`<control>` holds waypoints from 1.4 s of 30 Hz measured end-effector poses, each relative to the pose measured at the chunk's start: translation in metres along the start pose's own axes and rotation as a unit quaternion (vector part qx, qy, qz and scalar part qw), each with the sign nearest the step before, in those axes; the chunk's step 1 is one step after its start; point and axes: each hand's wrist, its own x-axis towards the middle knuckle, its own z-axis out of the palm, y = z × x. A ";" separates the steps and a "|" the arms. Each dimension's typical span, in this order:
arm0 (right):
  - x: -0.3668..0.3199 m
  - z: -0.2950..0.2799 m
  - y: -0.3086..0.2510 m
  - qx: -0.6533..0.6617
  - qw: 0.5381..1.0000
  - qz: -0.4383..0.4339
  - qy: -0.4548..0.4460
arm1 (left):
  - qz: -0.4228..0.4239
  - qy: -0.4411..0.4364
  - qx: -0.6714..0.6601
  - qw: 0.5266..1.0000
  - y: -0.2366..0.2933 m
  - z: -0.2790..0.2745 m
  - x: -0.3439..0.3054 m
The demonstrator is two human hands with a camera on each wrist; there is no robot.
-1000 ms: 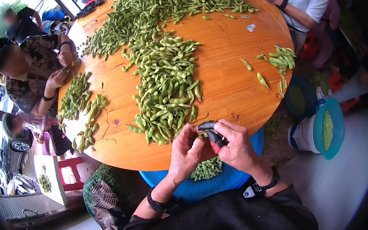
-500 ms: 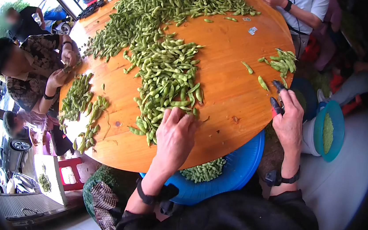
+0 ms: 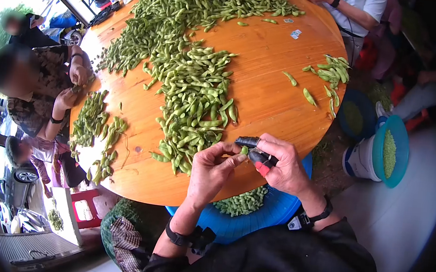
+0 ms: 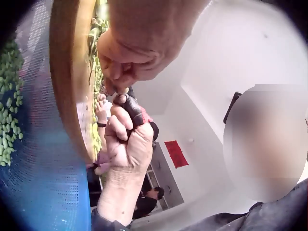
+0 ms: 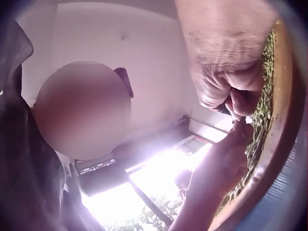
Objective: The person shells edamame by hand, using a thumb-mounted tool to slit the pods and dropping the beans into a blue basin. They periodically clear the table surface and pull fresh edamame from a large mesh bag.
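Note:
My left hand (image 3: 209,176) pinches a small green soybean pod (image 3: 245,150) between thumb and forefinger, over the near edge of the round wooden table (image 3: 275,110). From the other side my right hand (image 3: 289,169) meets it, its thumb and forefinger pinching the pod's end. Black covers (image 3: 263,157) wrap those two right fingers, with red on the thumb. Most of the pod is hidden by the fingertips. Under both hands sits a blue basket (image 3: 295,209) with shelled green beans (image 3: 243,201). A long heap of pods (image 3: 195,97) lies just beyond the left hand.
A small pile of pods (image 3: 334,71) lies at the table's right edge. Beside the table, a teal basin (image 3: 404,154) of beans rests on a white bucket (image 3: 360,157). Another person (image 3: 32,73) works at the left rim, near more pods (image 3: 91,116).
Half a second ago the left hand was at the heap and the right hand was spread out to the right. Both have come together above the basket, now with a pod between them.

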 end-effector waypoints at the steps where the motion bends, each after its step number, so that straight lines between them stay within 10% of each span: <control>1: 0.000 0.001 0.001 -0.014 1.000 -0.009 -0.006 | -0.007 -0.013 -0.034 0.999 0.000 -0.001 -0.001; 9: 0.001 0.000 0.000 0.025 0.999 -0.029 -0.009 | -0.036 -0.039 -0.173 0.983 -0.015 -0.004 -0.005; 11: -0.002 -0.005 0.000 0.359 0.908 0.200 -0.078 | -0.045 -0.065 -0.237 0.968 -0.021 -0.006 -0.004; 14: -0.003 -0.002 0.008 0.468 0.855 0.210 -0.080 | -0.044 -0.131 -0.346 0.928 -0.029 -0.008 -0.004; 20: -0.006 0.001 0.004 0.264 0.959 0.099 -0.017 | -0.081 -0.124 -0.386 0.910 -0.026 0.005 -0.007; 30: -0.010 -0.001 -0.009 0.277 0.943 0.181 -0.037 | 0.125 0.076 -0.172 0.974 -0.025 0.028 -0.009; 36: -0.011 0.004 0.002 0.227 0.959 0.168 -0.023 | 0.168 0.099 -0.120 0.973 -0.022 0.033 -0.014; 38: -0.009 0.007 0.003 0.085 0.995 0.047 0.013 | 0.167 0.099 -0.125 0.973 -0.022 0.032 -0.014; 42: -0.010 0.001 -0.004 0.208 0.970 0.125 -0.012 | 0.215 0.105 -0.084 0.967 -0.025 0.034 -0.014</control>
